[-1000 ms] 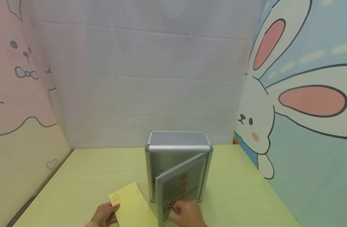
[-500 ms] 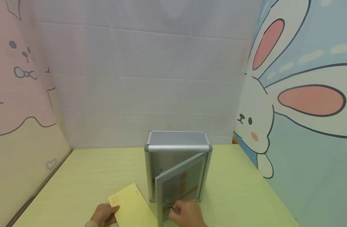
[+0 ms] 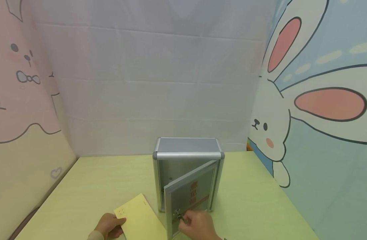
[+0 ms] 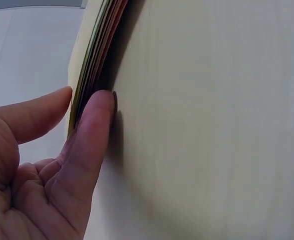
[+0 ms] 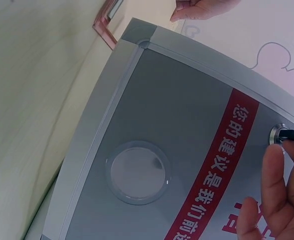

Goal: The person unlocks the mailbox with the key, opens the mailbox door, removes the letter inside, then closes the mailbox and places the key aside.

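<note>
A grey metal suggestion box (image 3: pixel 187 146) with silver edges stands on the table, its front door (image 3: pixel 190 196) swung partly out. My right hand (image 3: pixel 198 225) pinches a black-headed key (image 5: pixel 293 135) that sits in the door's round silver lock (image 5: pixel 277 134). Red lettering and a red band (image 5: pixel 212 170) cross the door. To the left, my left hand (image 3: pixel 109 225) pinches the edge of a yellow booklet (image 3: pixel 142 218), thumb on top and fingers beneath. Up close its several page layers (image 4: pixel 97 50) show at the edge. The booklet's near end is cut off by the head view.
The pale yellow table (image 3: pixel 261 200) extends to both sides of the box. A white cloth wall (image 3: pixel 159 90) hangs behind, with cartoon-printed panels at left and right. A round clear window (image 5: pixel 137 172) sits in the door.
</note>
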Demonstrator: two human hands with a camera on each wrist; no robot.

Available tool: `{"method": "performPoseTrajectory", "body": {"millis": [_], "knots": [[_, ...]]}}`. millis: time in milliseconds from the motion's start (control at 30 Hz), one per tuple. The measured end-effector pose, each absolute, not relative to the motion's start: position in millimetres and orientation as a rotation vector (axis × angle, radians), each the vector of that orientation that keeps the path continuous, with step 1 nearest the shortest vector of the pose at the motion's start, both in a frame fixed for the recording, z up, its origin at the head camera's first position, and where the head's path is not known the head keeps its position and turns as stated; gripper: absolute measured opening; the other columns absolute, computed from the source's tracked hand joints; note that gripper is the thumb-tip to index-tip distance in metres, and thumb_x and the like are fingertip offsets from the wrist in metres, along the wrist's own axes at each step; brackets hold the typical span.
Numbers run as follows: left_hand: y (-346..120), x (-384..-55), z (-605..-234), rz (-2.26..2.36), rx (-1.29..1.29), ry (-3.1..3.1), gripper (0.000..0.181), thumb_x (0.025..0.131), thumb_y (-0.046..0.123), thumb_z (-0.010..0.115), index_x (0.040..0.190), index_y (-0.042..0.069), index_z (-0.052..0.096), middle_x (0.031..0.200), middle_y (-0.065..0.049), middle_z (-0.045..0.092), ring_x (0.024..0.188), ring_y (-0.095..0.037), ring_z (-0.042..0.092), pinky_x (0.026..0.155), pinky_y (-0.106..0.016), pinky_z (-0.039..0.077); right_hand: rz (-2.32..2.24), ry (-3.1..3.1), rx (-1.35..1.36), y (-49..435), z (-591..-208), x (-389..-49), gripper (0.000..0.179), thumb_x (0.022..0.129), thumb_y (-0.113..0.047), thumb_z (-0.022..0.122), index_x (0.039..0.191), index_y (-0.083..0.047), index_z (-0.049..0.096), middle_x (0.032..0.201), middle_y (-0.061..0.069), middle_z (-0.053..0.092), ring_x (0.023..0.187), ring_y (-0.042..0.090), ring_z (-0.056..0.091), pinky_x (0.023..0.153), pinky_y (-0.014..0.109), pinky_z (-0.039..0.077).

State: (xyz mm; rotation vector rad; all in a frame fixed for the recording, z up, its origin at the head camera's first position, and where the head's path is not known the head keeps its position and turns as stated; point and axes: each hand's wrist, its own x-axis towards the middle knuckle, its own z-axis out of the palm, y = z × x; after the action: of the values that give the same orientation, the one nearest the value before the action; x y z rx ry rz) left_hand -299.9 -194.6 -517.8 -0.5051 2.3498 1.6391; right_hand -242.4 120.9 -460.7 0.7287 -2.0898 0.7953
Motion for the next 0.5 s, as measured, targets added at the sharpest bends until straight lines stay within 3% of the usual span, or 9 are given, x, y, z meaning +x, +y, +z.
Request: {"method": "performPoseTrajectory", "body": {"millis": [233,500], "knots": [[-204,-306,-522,1.484,-0.45,2.386,0.032,0.087,0.004,0.066,0.058,0.006,0.051,0.051,-0.001,0.054,0.045,-0.009,0.052,0.046,-0.018,0.043,0.835,-2.115,0.712,120,-460,-241,0.025,0.058,-0.007,0.066,0.049,-0.019,0.046,0.043,-0.014,0.036,0.052,-0.015,0.013,0.041,0.007,0.015],[-207,-303,-513,1.157,-0.289,2.644,0.036,0.084,0.016,0.069,0.055,0.009,0.049,0.052,0.001,0.05,0.047,-0.01,0.045,0.048,-0.021,0.038,0.84,-2.105,0.704,119,-461,-242,0.024,0.058,-0.007,0.067,0.05,-0.019,0.048,0.043,-0.014,0.037,0.052,-0.015,0.012,0.041,0.007,0.015]]}}
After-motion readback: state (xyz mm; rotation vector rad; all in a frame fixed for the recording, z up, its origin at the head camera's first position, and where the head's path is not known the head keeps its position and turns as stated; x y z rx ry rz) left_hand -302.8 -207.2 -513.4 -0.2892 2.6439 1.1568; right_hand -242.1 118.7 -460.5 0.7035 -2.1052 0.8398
